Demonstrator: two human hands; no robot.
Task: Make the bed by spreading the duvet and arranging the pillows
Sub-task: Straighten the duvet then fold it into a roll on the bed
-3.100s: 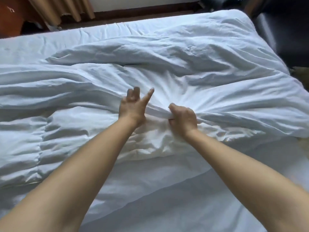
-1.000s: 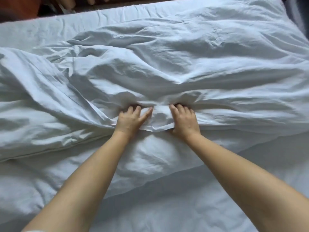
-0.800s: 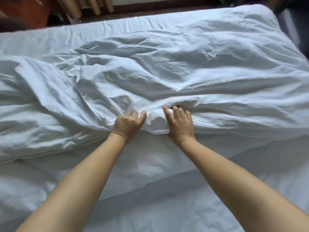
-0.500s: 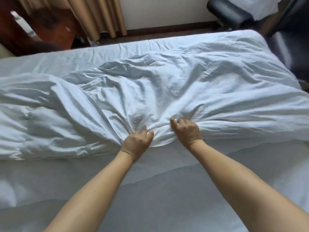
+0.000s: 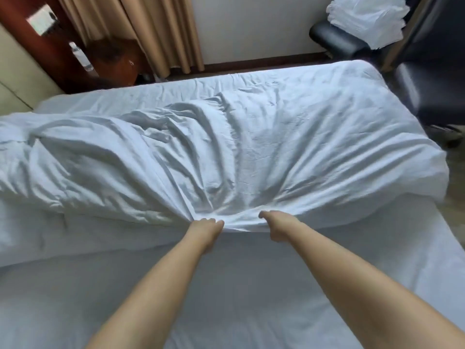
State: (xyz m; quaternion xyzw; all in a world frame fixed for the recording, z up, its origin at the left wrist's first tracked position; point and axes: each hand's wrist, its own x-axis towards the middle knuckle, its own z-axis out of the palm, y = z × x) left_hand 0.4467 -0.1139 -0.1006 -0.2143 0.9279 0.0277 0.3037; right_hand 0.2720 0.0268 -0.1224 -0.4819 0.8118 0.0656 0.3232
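Note:
A white, wrinkled duvet (image 5: 251, 152) lies bunched across the far half of the bed, with thick folds on its left side. My left hand (image 5: 205, 229) grips the duvet's near edge, fingers curled into the cloth. My right hand (image 5: 278, 226) holds the same edge a short way to the right, thumb on top. The edge is lifted a little off the white bed sheet (image 5: 239, 285), which lies bare on the near half. No pillow shows on the bed.
A black chair (image 5: 432, 79) stands at the bed's far right, and white bedding (image 5: 364, 16) is piled on a black seat behind it. Beige curtains (image 5: 151, 31) and a dark wooden cabinet (image 5: 110, 61) stand past the far left edge.
Both hands closed on the duvet's near edge and pulled it toward me. The cloth has stretched flatter in the middle, and the camera has risen to show the wall, curtains and chair.

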